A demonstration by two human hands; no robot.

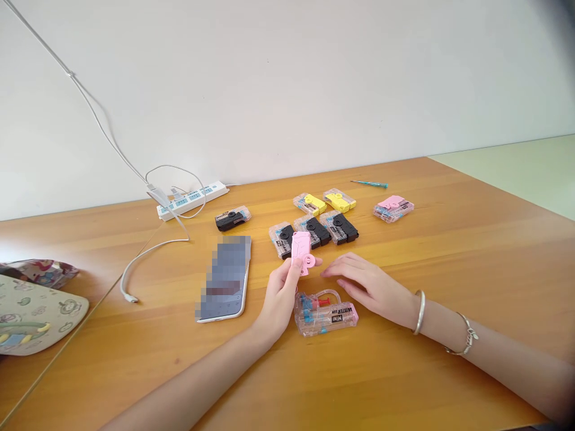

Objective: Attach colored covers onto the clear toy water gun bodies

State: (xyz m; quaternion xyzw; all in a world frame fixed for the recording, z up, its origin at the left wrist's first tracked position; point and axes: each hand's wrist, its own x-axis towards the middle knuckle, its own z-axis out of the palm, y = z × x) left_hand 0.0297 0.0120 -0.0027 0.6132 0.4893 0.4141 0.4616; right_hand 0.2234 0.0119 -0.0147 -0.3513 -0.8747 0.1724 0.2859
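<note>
Between thumb and fingers, my left hand (281,293) grips a pink plastic cover (302,248), raised over the table. My right hand (363,284) hovers just right of it, fingers loosely stretched and apart, holding nothing. Below both hands lies a clear mini water gun (330,317) with blue inner parts, a red trigger and "MINI WATER GUN" lettering. Behind the cover, black-covered water guns (339,227) sit in a row, the leftmost partly hidden by the pink cover and my left hand.
Two yellow-covered water guns (340,201) lie behind the black row. A pink one (393,209) is at right, a black one (232,219) at left. A teal screwdriver (371,184), phone (227,281), power strip (193,202), white cable (130,297) and patterned bag (40,314) are also around.
</note>
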